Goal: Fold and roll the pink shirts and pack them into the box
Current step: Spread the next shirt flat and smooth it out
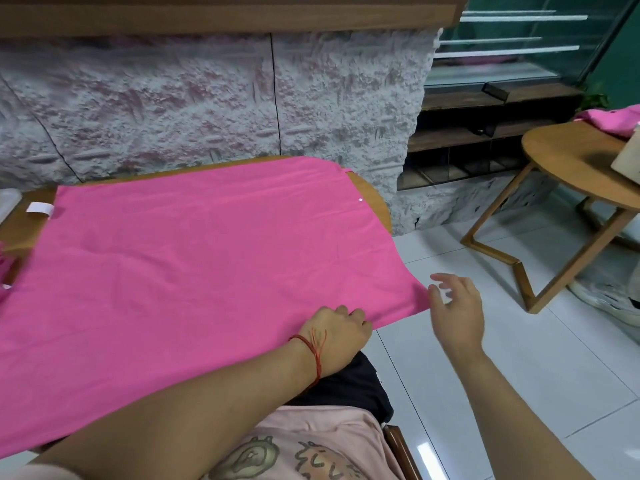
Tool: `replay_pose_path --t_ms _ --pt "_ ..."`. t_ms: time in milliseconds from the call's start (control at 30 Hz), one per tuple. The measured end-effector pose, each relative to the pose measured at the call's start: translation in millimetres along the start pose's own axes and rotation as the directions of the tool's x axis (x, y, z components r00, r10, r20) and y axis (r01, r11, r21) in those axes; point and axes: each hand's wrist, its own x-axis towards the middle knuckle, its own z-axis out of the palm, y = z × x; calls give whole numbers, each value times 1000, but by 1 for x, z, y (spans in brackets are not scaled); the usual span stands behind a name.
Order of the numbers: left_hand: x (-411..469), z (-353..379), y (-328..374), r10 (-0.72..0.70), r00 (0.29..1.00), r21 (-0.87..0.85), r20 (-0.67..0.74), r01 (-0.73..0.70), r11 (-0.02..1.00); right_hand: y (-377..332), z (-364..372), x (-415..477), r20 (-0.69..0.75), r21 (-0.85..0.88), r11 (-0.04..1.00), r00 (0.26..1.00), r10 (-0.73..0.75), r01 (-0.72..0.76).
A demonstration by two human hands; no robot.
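We start folding the flat pink shirt (207, 254). Our left hand (334, 336) seemingly pinches its hem; the open right hand (457, 306) must grab the corner.

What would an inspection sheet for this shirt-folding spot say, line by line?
Surface: wooden table, mostly covered by cloth.
Job's things: pink shirt spread flat on it; more pink cloth and a pale box, cut off by the frame, on the round side table.
Clutter: white tag at the shirt's far-left edge.
Hands: left hand grips the shirt's near edge; right hand open beside the shirt's corner, holding nothing.
Cables: thin dark line down the wall; cable or seam, cannot tell.
Surroundings: textured stone wall, white tiled floor, glass cabinet, a shoe.
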Motion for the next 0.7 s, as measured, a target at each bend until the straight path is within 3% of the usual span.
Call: replay_pose_path --t_ms 33,100,133,167,300,400,533,700 --pt "0 0 0 -9 1000 -5 -20 9 1000 -3 1 -10 8 -74 972 975 -223 223" --pt "-2 3 0 -34 998 -29 -60 33 999 -12 10 -35 245 6 793 768 -591 609" --pt "-2 4 -1 -46 995 -40 -85 43 998 -17 17 -48 358 42 731 672 -648 682" --pt "-3 3 -1 -54 993 -54 -109 48 997 -21 26 -59 414 40 710 635 -652 703" --pt "-7 2 -3 -77 985 -96 -157 62 993 -26 51 -76 270 -82 750 739 -617 656" --pt "-9 2 -6 -91 982 -117 -165 72 991 -23 56 -69 146 -198 667 695 -704 718" --pt "-10 4 -7 -101 985 -124 -139 84 989 -1 45 -54 86 -340 569 627 -774 749" --pt "-10 8 -4 -97 988 -114 -121 83 990 21 18 -23 23 -468 577 662 -749 669"
